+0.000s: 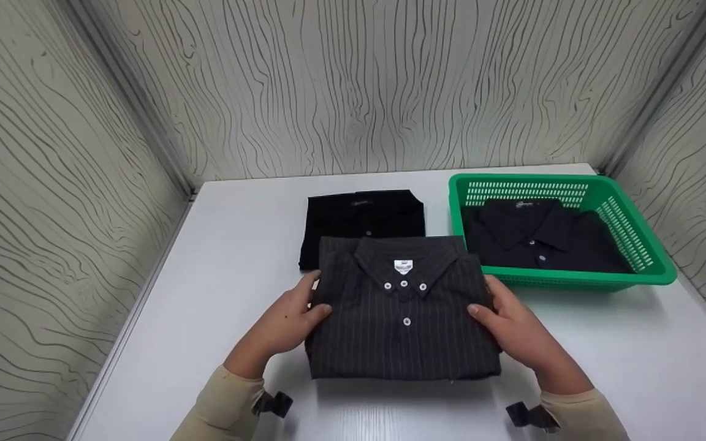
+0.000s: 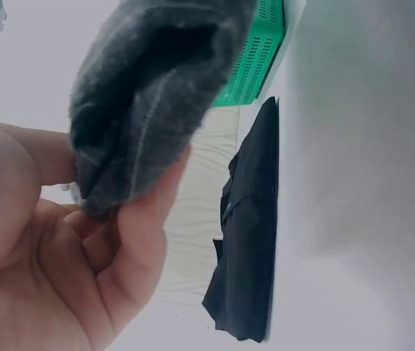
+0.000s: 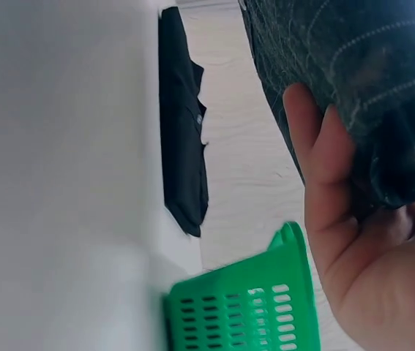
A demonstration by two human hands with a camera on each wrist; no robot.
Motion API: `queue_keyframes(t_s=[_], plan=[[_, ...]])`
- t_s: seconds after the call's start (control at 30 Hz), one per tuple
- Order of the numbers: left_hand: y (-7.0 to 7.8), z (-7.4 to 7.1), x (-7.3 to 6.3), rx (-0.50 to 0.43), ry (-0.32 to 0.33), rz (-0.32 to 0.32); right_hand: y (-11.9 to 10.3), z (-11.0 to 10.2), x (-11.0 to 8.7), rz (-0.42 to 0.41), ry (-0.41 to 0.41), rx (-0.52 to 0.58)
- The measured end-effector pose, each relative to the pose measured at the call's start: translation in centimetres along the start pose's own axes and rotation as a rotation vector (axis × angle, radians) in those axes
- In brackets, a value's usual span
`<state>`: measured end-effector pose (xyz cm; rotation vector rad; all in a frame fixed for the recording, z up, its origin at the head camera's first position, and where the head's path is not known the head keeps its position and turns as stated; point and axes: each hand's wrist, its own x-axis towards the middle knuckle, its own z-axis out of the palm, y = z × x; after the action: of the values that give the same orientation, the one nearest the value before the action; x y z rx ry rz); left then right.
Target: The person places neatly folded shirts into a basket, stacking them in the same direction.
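A folded dark pinstriped shirt (image 1: 405, 343) with white buttons and a white collar label is held up off the table between both hands. My left hand (image 1: 288, 315) grips its left side, thumb on top and fingers underneath, as the left wrist view shows at the shirt's folded edge (image 2: 148, 117). On the opposite side my right hand (image 1: 515, 321) holds it the same way, with fingers (image 3: 328, 161) under the cloth in the right wrist view. Behind it lies a folded black shirt (image 1: 365, 214) on the table, partly covered by the pinstriped one in the head view.
At the back right stands a green plastic basket (image 1: 665, 269) with a folded dark navy shirt (image 1: 549, 239) inside. The white table (image 1: 206, 275) is bounded by wood-patterned panels (image 1: 353, 86) at the back and both sides.
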<state>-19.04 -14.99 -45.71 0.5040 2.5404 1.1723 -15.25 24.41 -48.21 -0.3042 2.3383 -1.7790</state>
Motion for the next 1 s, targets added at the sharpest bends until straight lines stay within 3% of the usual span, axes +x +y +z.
queue_keyframes(t_s=[0.27,0.67,1.0], plan=[[1.9,0.5,2.4,-0.031,0.032,0.019,-1.2,-2.8,0.5,-0.020,0.070,-0.094],[4.7,1.5,6.1,0.013,0.070,0.057,-1.7,-6.6,0.9,-0.068,0.142,-0.205],[6.3,2.4,8.9,0.125,0.104,0.078,-0.5,-8.8,1.4,-0.075,0.255,-0.364]])
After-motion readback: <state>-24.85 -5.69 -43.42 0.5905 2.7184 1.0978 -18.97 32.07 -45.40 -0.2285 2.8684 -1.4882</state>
